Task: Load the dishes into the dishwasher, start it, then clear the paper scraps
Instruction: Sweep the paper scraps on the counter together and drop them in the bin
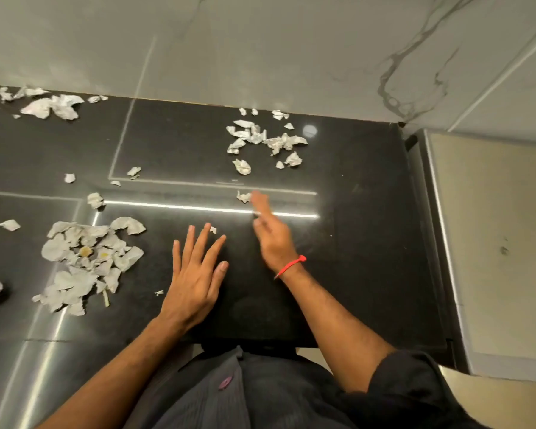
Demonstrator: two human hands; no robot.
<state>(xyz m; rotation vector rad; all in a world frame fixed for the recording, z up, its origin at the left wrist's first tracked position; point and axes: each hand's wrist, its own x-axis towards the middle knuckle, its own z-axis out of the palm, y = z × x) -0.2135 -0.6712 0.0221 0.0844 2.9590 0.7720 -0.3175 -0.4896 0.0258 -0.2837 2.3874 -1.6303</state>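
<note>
Head view: my left hand (195,274) lies flat on the black counter (353,243), fingers straight and spread, holding nothing. My right hand (268,230) w/ red wrist band (291,265) is blurred, fingers reaching out beside a small paper scrap (243,196); can't tell if it grips anything. Paper scraps: big pile (84,258) at left, another cluster (260,137) near the wall (260,41), more top left (51,105).

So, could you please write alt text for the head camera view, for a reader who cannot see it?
A person's right hand reaches toward a small crumpled white paper scrap on a glossy black stone counter, while the left hand rests flat, fingers spread. More torn white paper scraps lie in clusters to the left and near the pale marble wall.
</note>
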